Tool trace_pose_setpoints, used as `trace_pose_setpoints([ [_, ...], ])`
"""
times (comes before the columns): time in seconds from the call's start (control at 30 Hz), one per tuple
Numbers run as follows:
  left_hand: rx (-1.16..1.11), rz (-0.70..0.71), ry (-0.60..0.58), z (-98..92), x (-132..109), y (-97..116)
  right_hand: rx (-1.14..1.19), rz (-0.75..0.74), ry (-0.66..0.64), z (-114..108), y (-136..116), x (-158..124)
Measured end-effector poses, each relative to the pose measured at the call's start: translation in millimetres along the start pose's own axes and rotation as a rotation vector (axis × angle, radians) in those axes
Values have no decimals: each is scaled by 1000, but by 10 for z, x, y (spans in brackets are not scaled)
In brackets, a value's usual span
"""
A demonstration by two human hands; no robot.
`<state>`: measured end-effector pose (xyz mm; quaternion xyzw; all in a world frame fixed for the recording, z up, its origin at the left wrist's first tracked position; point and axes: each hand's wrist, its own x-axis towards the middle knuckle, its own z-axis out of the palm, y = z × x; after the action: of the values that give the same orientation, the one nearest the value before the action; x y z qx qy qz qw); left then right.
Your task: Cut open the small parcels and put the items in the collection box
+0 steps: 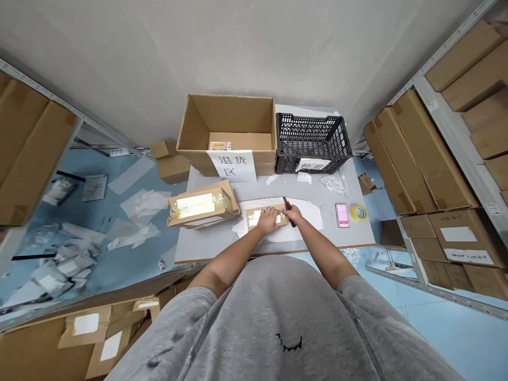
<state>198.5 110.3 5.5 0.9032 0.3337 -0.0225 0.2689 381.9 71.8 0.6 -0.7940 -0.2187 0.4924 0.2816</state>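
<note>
Your left hand [268, 219] lies over the small box [251, 217], grip unclear, near on the worktop [343, 238]; your right hand [294, 213] clasps a cutter [286, 203]. A taped box [196, 205] stands left; far, beside a black crate [286, 165], a carton [264, 163] bears a sign [234, 166] reading "退货区".

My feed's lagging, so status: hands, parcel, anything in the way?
Left hand on small cardboard box. Right hand gripping box cutter at its right end. Larger taped box to the left, not blocking.
</note>
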Motion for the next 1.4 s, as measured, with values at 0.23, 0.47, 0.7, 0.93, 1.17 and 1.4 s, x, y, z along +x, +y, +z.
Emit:
trace_pose_setpoints([
  [0.23,-60,-109,-21,-56,263,79,268,-56,-100,-285,222,-371],
  [0.47,-123,-160,-58,-59,343,52,181,-65,-243,-398,593,-729],
  [0.7,-165,-198,-40,-8,327,44,182,-75,-206,-266,613,-728],
  [0.93,-207,-178,-19,55,306,12,190,-71,-159,-180,591,-729],
  [1.17,-202,-187,-20,27,310,37,219,-4,-165,-170,629,-813],
  [1.4,-177,-206,5,59,348,87,192,-24,-140,-172,486,-746],
])
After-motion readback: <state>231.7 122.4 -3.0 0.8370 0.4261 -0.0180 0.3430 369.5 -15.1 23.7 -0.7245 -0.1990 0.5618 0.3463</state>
